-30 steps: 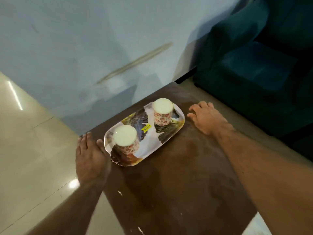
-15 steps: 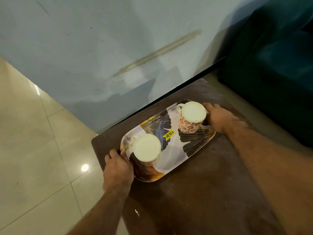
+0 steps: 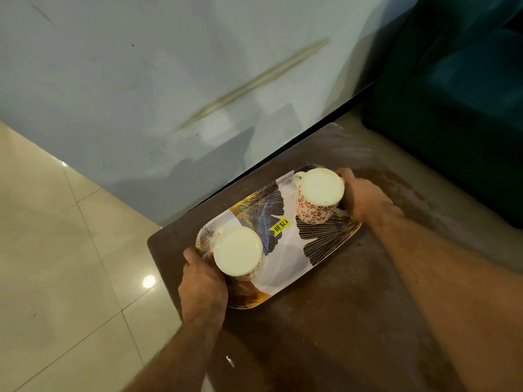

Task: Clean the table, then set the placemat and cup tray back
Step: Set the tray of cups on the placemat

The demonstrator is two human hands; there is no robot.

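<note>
Since the earlier picture both hands have closed more firmly on the ends of the tray, and the view has come a little nearer to it. The brown worktop (image 3: 353, 321) stands against a pale blue wall (image 3: 169, 80) that carries a long dirty streak; cream floor tiles (image 3: 56, 264) lie on the left and a dark teal sofa (image 3: 458, 108) on the right. The worktop surface looks dusty, with pale smears near its right edge. The left hand (image 3: 202, 281) holds the near end of the tray (image 3: 285, 267), its grip curled round the rim. The right hand (image 3: 360, 198) holds the far end in the same way, fingers partly hidden behind a cup. The tray has a leaf pattern and a yellow price sticker (image 3: 280, 228), and it is near the left corner of the worktop. Two cups with a red flower pattern stand upside down on it: the near cup (image 3: 238, 254) just beside the left hand, and the far cup (image 3: 319, 193) beside the right hand.
</note>
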